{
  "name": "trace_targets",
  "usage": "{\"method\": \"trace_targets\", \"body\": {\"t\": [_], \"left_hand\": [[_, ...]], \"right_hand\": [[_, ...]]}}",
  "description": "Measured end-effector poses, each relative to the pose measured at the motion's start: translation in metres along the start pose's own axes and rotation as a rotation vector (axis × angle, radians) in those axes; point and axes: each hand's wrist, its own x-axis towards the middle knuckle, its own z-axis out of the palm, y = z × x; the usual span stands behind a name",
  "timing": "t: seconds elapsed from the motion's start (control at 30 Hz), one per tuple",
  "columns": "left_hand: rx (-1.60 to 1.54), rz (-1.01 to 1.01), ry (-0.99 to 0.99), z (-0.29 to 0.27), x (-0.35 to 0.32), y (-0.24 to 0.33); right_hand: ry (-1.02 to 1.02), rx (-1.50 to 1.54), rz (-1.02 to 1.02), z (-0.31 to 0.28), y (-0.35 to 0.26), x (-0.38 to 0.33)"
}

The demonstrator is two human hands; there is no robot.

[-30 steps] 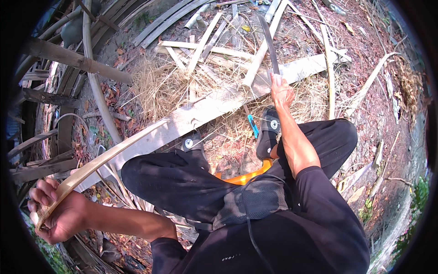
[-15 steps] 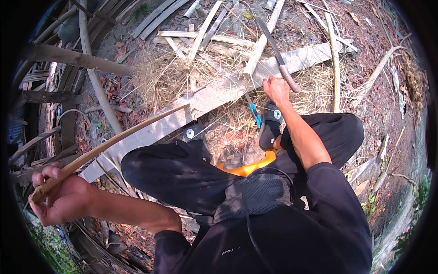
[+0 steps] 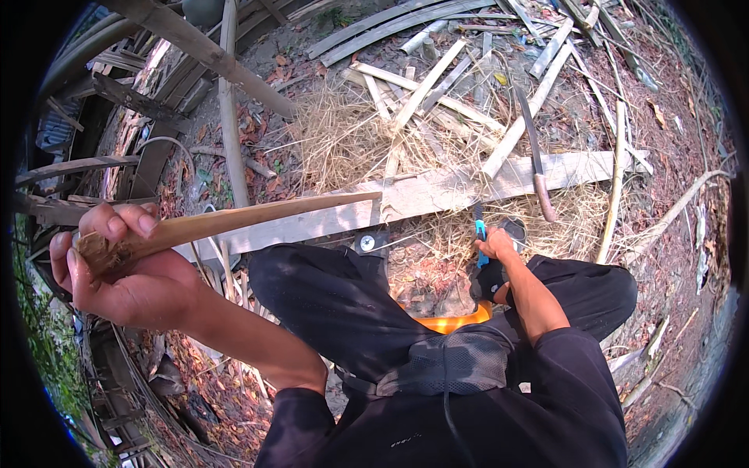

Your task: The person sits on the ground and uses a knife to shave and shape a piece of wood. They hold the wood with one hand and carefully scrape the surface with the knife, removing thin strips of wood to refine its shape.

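My left hand [image 3: 136, 273], at the far left, is wrapped round the thick, rough end of a long tapered wooden stick [image 3: 257, 218]. The stick's thin tip reaches over a grey plank [image 3: 437, 189] lying across the ground. By my right foot, my right hand [image 3: 498, 244] is closed on a blue-handled knife [image 3: 480, 230] with a dark blade pointing away from me. Part of the handle is hidden by my fingers. Beyond that hand, a long-bladed machete [image 3: 538, 165] with a brown handle lies across the plank, touched by neither hand.
Dry straw [image 3: 343, 140] and split wood strips [image 3: 429, 86] lie beyond the plank. A thin pole [image 3: 616, 179] crosses its right part. At the left stand stacked timber and a slanting pole [image 3: 226, 70]. An orange seat [image 3: 452, 320] shows between my legs.
My right hand has left the machete's handle and taken hold of the blue-handled knife by my foot. My left hand has raised the stick's thick end. The view has shifted left.
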Motion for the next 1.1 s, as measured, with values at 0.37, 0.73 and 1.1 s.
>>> {"method": "trace_targets", "body": {"t": [0.37,0.73,1.1], "left_hand": [[0.388,0.472,-0.203,0.012,-0.005,0.006],[0.45,0.506,0.193,0.037,-0.005,0.0],[0.351,0.325,0.334,0.067,-0.019,0.012]], "right_hand": [[0.125,0.493,-0.491,-0.188,-0.121,-0.235],[0.685,-0.136,-0.293,-0.166,-0.074,-0.21],[0.434,0.739,-0.984,-0.19,-0.173,-0.322]]}}
